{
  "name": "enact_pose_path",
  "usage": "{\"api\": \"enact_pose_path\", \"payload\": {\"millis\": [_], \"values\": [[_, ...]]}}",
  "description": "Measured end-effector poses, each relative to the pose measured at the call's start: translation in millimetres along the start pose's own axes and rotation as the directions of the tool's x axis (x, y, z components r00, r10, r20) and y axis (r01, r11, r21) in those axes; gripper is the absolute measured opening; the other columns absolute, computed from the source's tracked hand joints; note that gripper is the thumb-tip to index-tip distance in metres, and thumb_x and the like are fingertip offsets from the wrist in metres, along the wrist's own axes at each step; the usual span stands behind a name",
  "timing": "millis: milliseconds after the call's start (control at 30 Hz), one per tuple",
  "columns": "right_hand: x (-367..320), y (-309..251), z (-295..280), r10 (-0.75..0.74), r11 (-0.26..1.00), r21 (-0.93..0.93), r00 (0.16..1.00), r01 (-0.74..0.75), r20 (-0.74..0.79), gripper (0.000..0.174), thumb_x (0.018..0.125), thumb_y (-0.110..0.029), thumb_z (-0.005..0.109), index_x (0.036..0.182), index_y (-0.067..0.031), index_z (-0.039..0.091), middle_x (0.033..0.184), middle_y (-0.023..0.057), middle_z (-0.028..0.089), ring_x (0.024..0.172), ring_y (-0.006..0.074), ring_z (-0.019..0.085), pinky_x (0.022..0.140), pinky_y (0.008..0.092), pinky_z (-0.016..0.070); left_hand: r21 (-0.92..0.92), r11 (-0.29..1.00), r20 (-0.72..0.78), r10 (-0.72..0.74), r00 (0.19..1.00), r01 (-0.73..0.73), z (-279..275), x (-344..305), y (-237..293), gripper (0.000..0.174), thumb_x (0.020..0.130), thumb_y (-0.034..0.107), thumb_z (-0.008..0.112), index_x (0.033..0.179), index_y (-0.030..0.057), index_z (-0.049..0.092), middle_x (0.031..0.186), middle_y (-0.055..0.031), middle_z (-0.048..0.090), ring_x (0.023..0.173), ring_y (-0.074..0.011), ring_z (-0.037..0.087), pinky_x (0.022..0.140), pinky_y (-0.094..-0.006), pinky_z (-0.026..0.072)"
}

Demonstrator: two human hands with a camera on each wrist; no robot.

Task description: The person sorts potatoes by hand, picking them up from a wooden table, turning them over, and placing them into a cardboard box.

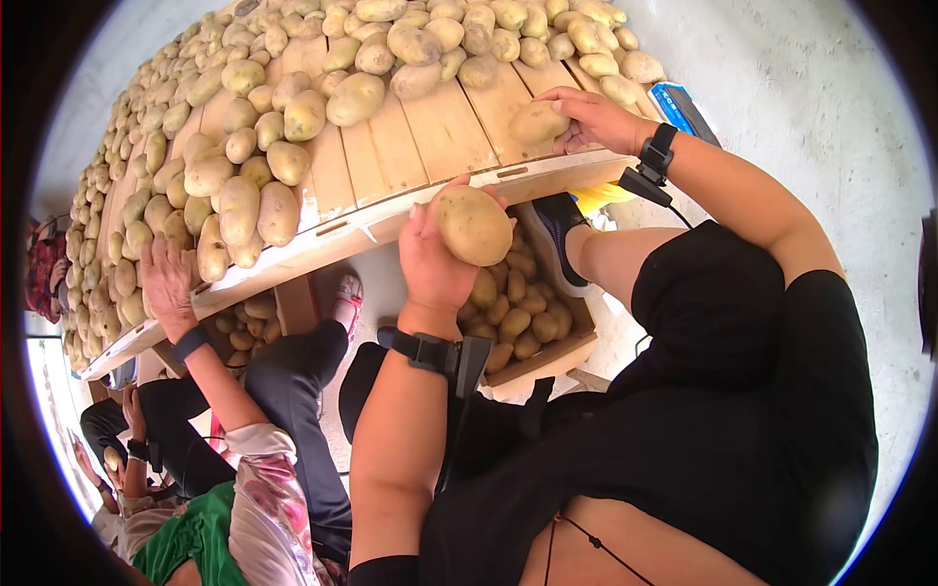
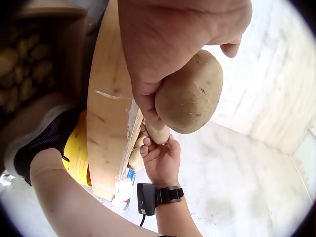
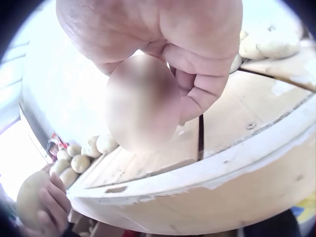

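Observation:
A large round potato [image 1: 474, 225] sits in my left hand [image 1: 430, 269], just in front of the wooden table's [image 1: 376, 151] raised edge. The left wrist view shows the fingers curled round this potato [image 2: 190, 94]. Farther right, above the tabletop's near edge, my right hand [image 1: 608, 122] grips a second potato [image 1: 537, 123] between thumb and fingers. Up close in the right wrist view, that potato [image 3: 143, 106] is blurred, with curled fingers [image 3: 197, 94] behind it. Both hands wear black wrist straps.
Many potatoes [image 1: 357, 98] cover the table's far and left parts. Below the edge stands a crate [image 1: 547, 356] of potatoes, beside my shoe [image 1: 559, 234]. A blue box [image 1: 684, 109] is at the right end. Another person's hand [image 1: 168, 283] rests by potatoes on the left.

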State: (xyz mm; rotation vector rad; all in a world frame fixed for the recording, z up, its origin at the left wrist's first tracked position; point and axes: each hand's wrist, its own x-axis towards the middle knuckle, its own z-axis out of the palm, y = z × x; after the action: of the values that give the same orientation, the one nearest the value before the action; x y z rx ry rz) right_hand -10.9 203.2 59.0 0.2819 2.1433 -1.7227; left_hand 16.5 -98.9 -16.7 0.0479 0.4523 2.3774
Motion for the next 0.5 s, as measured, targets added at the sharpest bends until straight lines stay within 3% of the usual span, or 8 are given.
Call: {"api": "enact_pose_path", "payload": {"millis": [67,167,267,367,400,500], "values": [[-2.7,0.6,5.3,0.016,0.999,0.032,0.997,-0.019,0.08,0.044,0.106,-0.034,0.04,0.141,-0.0091,0.045,0.113,0.0085,0.065,0.086,0.0166,0.068,0.076,0.0305,0.0547,0.071,0.997,0.029,-0.002,1.0,0.0,-6.4,1.6,3.2,0.065,0.098,0.054,0.039,0.131,0.0,0.053,0.127,-0.0227,0.059,0.115,-0.0394,0.059,0.104,-0.0577,0.0444],[5.3,14.1,2.8,0.043,0.996,0.061,0.953,-0.065,0.301,0.044,0.107,-0.036,0.037,0.14,-0.0082,0.046,0.116,0.0102,0.065,0.087,0.0179,0.068,0.079,0.0314,0.0547,0.262,0.965,0.08,-0.015,0.997,-0.007,-12.0,3.3,6.5,0.055,0.103,0.042,0.034,0.122,-0.0029,0.06,0.109,-0.019,0.068,0.105,-0.0315,0.065,0.096,-0.0435,0.0515],[2.1,16.7,7.9,0.138,0.99,-0.062,0.926,-0.124,0.351,0.046,0.106,-0.037,0.037,0.139,-0.0082,0.048,0.117,0.0125,0.065,0.085,0.0193,0.068,0.08,0.0324,0.0551,0.433,0.89,0.024,-0.17,0.985,0.143,-4.7,-0.2,8.6,0.051,0.103,0.039,0.039,0.11,-0.0031,0.067,0.1,-0.0145,0.07,0.098,-0.0248,0.067,0.09,-0.0354,0.0527],[-7.4,4.7,17.5,0.222,0.968,-0.193,0.914,-0.164,0.34,0.047,0.103,-0.038,0.04,0.139,-0.0079,0.048,0.117,0.0142,0.065,0.083,0.02,0.068,0.08,0.0321,0.0553,0.621,0.701,-0.116,-0.361,0.925,0.351,-10.1,0.5,0.7,0.05,0.103,0.038,0.041,0.103,-0.0033,0.069,0.101,-0.0147,0.071,0.099,-0.0222,0.067,0.089,-0.0347,0.053],[-7.3,5.6,17.3,0.219,0.966,-0.206,0.911,-0.154,0.349,0.048,0.103,-0.038,0.041,0.14,-0.0085,0.047,0.117,0.0141,0.065,0.084,0.0199,0.069,0.08,0.032,0.0553,0.562,0.698,-0.176,-0.424,0.888,0.444,-20.3,1.9,-8.7,0.04,0.101,0.034,0.05,0.1,-0.0011,0.07,0.097,-0.0116,0.071,0.093,-0.0188,0.066,0.087,-0.0326,0.0524],[-6.8,9.1,16.0,0.211,0.964,-0.23,0.907,-0.132,0.365,0.05,0.101,-0.039,0.041,0.141,-0.0096,0.046,0.118,0.014,0.065,0.086,0.0197,0.07,0.08,0.0317,0.0552,0.836,0.45,-0.086,-0.458,0.885,0.314,-39.5,-2.1,-31.1,0.033,0.098,0.031,0.056,0.099,0.0009,0.07,0.094,-0.0088,0.07,0.089,-0.0161,0.064,0.084,-0.0304,0.0503]]}}
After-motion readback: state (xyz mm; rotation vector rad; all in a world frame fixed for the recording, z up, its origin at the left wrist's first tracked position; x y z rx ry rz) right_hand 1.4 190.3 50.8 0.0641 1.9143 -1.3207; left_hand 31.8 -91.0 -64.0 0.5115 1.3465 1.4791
